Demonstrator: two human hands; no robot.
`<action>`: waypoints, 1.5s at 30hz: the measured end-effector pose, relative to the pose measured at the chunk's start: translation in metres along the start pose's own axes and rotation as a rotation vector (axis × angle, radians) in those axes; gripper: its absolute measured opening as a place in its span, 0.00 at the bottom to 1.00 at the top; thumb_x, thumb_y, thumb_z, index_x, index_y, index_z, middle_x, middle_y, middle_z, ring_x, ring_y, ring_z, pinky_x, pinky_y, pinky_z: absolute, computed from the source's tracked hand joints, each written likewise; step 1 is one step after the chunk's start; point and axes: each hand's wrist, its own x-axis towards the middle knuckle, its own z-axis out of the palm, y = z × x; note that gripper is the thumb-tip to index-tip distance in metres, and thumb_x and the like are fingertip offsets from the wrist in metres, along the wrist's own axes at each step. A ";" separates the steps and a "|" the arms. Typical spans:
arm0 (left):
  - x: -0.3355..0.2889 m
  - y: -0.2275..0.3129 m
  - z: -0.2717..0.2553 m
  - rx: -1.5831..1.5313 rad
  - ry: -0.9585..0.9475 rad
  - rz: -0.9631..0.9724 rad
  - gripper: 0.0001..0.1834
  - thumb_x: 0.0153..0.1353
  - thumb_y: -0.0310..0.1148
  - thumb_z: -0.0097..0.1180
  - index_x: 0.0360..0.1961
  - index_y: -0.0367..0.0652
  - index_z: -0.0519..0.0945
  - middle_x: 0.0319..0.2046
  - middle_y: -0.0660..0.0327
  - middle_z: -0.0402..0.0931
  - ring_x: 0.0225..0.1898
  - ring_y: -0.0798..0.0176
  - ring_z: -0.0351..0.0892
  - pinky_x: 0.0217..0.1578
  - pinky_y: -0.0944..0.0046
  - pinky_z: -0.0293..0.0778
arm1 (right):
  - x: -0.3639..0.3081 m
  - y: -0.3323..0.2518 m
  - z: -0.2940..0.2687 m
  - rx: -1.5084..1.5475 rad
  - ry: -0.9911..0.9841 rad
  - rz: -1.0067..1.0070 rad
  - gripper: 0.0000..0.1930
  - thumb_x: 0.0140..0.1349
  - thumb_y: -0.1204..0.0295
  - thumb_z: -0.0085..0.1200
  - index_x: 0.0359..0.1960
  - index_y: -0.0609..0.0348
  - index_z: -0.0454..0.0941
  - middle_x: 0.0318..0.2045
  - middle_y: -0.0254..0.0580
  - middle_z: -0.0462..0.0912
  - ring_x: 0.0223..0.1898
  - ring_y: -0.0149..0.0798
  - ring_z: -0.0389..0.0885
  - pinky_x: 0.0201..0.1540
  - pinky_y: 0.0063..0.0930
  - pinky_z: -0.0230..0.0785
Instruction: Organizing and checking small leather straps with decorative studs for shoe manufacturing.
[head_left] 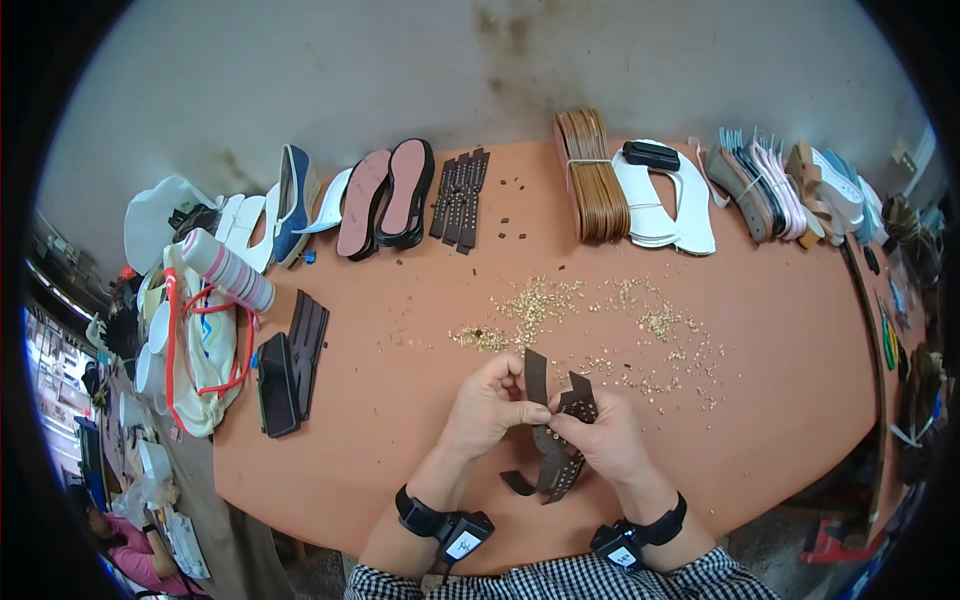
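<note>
Between my two hands, above the near part of the table, is a dark brown studded shoe strap piece (552,462) with several cut bands and rows of small metal studs. My left hand (492,405) pinches one plain band of it between thumb and fingers. With thumb and fingers closed, my right hand (608,430) grips the studded side, its thumb tip close to the left one. Whether a loose stud is between the fingertips I cannot tell. Just beyond my hands, small gold studs (540,300) lie scattered in loose heaps, with more studs (665,322) to the right.
Finished studded straps (462,200), pink-topped soles (362,205) and a blue wedge shoe (293,205) line the back. Further right are a bundle of brown strips (592,180) and white cut pieces (690,220). Dark strips (308,335), a black case (278,385) and a striped cup (228,270) stand left.
</note>
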 end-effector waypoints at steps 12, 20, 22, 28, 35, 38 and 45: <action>-0.001 0.028 -0.046 0.487 0.201 -0.059 0.14 0.48 0.25 0.60 0.37 0.36 0.75 0.28 0.63 0.74 0.29 0.71 0.74 0.31 0.74 0.71 | 0.009 -0.013 -0.024 0.475 0.047 0.006 0.11 0.53 0.81 0.48 0.39 0.64 0.72 0.31 0.38 0.78 0.28 0.30 0.78 0.32 0.22 0.73; 0.000 0.019 -0.025 1.180 0.103 0.006 0.07 0.43 0.23 0.55 0.27 0.40 0.78 0.24 0.57 0.73 0.27 0.57 0.73 0.29 0.63 0.69 | 0.001 -0.021 -0.028 0.770 -0.112 0.139 0.13 0.53 0.80 0.45 0.42 0.68 0.71 0.33 0.46 0.78 0.32 0.36 0.80 0.34 0.30 0.76; 0.002 0.006 -0.038 1.080 0.172 0.034 0.06 0.44 0.24 0.55 0.27 0.39 0.77 0.25 0.56 0.74 0.30 0.55 0.73 0.31 0.62 0.69 | -0.002 -0.019 -0.030 0.764 -0.206 0.127 0.13 0.53 0.81 0.45 0.42 0.69 0.70 0.33 0.47 0.78 0.30 0.37 0.80 0.32 0.30 0.76; 0.007 0.007 -0.046 1.408 0.267 0.126 0.09 0.43 0.25 0.58 0.29 0.41 0.80 0.26 0.55 0.74 0.30 0.57 0.73 0.33 0.62 0.70 | -0.001 -0.011 -0.035 0.730 -0.213 0.147 0.13 0.51 0.83 0.46 0.40 0.69 0.71 0.28 0.46 0.78 0.24 0.37 0.79 0.25 0.28 0.74; 0.015 0.002 -0.029 1.487 0.325 0.223 0.06 0.44 0.29 0.58 0.24 0.40 0.77 0.25 0.56 0.73 0.32 0.53 0.71 0.35 0.58 0.68 | 0.003 -0.022 -0.018 0.555 -0.060 0.207 0.08 0.54 0.80 0.48 0.37 0.64 0.73 0.29 0.39 0.79 0.27 0.31 0.78 0.30 0.24 0.73; 0.017 0.002 -0.028 1.550 0.310 0.219 0.05 0.46 0.29 0.57 0.23 0.40 0.75 0.25 0.56 0.72 0.32 0.53 0.71 0.35 0.58 0.67 | 0.007 -0.013 -0.017 0.437 -0.016 0.196 0.06 0.55 0.79 0.50 0.35 0.62 0.74 0.28 0.36 0.79 0.26 0.29 0.78 0.29 0.22 0.73; 0.013 -0.003 -0.033 1.400 0.415 0.313 0.05 0.49 0.26 0.56 0.23 0.37 0.74 0.23 0.53 0.73 0.27 0.53 0.73 0.29 0.61 0.68 | 0.010 -0.001 -0.009 0.330 0.076 0.092 0.04 0.54 0.78 0.52 0.32 0.61 0.76 0.23 0.33 0.78 0.22 0.26 0.75 0.23 0.19 0.70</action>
